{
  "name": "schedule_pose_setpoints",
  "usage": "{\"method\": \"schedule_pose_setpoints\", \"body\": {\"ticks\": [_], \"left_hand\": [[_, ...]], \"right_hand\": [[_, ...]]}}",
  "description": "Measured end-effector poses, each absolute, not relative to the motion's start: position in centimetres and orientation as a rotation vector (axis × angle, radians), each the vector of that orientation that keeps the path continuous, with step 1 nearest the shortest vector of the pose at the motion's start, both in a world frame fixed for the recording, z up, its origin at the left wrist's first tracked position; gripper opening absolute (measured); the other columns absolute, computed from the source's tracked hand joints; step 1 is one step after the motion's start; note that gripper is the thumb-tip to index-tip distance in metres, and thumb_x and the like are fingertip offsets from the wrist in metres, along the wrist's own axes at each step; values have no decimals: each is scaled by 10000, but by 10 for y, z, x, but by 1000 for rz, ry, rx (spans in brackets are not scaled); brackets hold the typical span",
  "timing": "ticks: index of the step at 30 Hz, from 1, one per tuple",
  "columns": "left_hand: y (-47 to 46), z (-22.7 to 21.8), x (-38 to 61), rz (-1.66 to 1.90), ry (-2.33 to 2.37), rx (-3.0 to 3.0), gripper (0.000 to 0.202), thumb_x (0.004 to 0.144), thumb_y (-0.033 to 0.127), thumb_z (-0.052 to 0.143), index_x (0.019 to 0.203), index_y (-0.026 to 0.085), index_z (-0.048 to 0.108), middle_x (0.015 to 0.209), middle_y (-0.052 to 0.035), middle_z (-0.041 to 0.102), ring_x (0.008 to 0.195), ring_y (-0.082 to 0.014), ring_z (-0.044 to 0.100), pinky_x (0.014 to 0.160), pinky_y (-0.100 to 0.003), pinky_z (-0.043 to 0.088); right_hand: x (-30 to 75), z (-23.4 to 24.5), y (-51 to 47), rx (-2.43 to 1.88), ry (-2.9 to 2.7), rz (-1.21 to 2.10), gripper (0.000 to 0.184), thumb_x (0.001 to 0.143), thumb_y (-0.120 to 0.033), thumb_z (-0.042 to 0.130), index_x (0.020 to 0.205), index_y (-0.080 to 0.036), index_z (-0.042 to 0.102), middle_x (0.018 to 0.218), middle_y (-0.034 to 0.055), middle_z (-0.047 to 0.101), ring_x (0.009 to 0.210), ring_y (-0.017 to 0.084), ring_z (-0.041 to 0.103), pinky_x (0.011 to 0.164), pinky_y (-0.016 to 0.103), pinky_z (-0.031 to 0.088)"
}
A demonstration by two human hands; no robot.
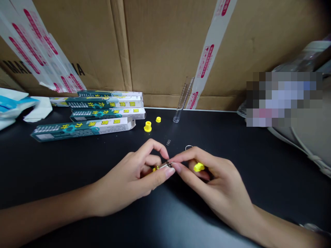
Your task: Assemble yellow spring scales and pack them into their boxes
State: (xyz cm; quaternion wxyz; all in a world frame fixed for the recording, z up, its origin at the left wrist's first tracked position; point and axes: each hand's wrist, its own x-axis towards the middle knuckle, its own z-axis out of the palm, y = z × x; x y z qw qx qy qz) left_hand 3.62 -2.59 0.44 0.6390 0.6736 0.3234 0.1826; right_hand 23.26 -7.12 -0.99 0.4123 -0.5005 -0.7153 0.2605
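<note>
My left hand [144, 172] is closed around a short, slim clear rod [163, 165] with a yellow end, most of it hidden by the fingers. The thumb and index finger of my right hand [207, 172] pinch a tiny dark metal wire end at the rod's tip. A yellow plastic cap [199, 167] is tucked among my right hand's other fingers. Just behind that hand shows part of a metal ring [188, 147]; whether it joins the cap I cannot tell. A small coil spring [168, 142] lies on the black table beyond my fingertips.
A clear graduated tube [183, 101] stands upright, with a flanged yellow cap [147, 126] and a smaller yellow cap [158, 119] to its left. Several narrow printed boxes [85, 129] lie back left. A cardboard wall [165, 48] closes the back; a plastic bottle [297, 62] is at right.
</note>
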Motion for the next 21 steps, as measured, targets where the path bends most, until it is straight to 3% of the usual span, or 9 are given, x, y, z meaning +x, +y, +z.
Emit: {"method": "schedule_pose_setpoints", "body": {"ticks": [2, 7, 9, 12, 15, 21], "left_hand": [[-26, 6, 36, 368, 772, 1578, 224, 983, 449, 509, 1071, 245, 476, 640, 100, 452, 481, -58, 366, 450, -177, 298], [-24, 16, 40, 208, 853, 1711, 411, 1015, 484, 371, 794, 185, 547, 707, 30, 532, 638, -100, 487, 605, -221, 402], [-21, 20, 42, 132, 793, 1507, 327, 1004, 462, 404, 872, 194, 537, 751, 20, 545, 642, -109, 505, 598, -225, 418], [-16, 23, 42, 17, 629, 1082, 281, 952, 472, 457, 927, 199, 519, 712, 29, 489, 516, -91, 359, 467, -210, 289], [-14, 21, 42, 27, 512, 936, 401, 934, 528, 355, 905, 176, 544, 663, 30, 433, 492, -85, 227, 467, -238, 180], [-11, 6, 45, 238, 656, 1082, 380, 965, 436, 267, 942, 186, 551, 553, 14, 502, 454, -109, 257, 441, -236, 184]], "right_hand": [[232, -10, -71, -1258, -1811, 625, 100, 950, -249, 601, 910, -227, 690, 601, -64, 506, 479, 89, 359, 452, 232, 295], [233, -8, -71, -1233, -1825, 654, 124, 980, -249, 564, 924, -223, 672, 669, -45, 638, 503, 85, 469, 477, 215, 361], [233, -8, -72, -1207, -1840, 649, 125, 986, -245, 560, 935, -225, 673, 675, -40, 646, 521, 88, 506, 488, 213, 381], [234, -8, -74, -1163, -1865, 607, 123, 987, -243, 559, 962, -237, 679, 709, -27, 659, 535, 99, 526, 494, 224, 393], [235, -9, -75, -1133, -1872, 534, 122, 985, -219, 558, 969, -250, 675, 698, -31, 650, 528, 102, 509, 492, 229, 385], [237, -11, -75, -1210, -1781, 469, 93, 982, -252, 556, 986, -245, 649, 702, -36, 608, 473, 89, 427, 430, 236, 327]]}}
